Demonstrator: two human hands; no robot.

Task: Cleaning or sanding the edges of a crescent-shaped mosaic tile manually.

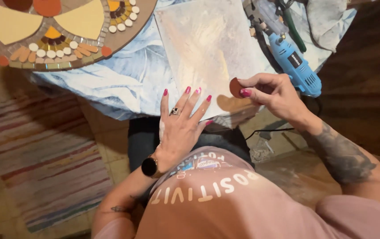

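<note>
table [123, 84] under blue leaf-print cloth | round mosaic panel [61, 33] at far left | pale sanding sheet [207, 48]: step looks like edge-smoothing | left hand [182, 121] flat, open, steadying sheet | right hand [272, 93] pinches reddish-brown round tile [235, 87] at sheet's right edge; next calls for firm, even rubbing

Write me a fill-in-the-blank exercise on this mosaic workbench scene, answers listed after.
1. The right hand pinches a small round brown ____.
2. The left hand lies flat on the pale ____.
3. Beside the right hand lies a rotary tool coloured ____.
4. The round mosaic panel sits at the table's far ____ side.

Missing words: tile; board; blue; left
</note>
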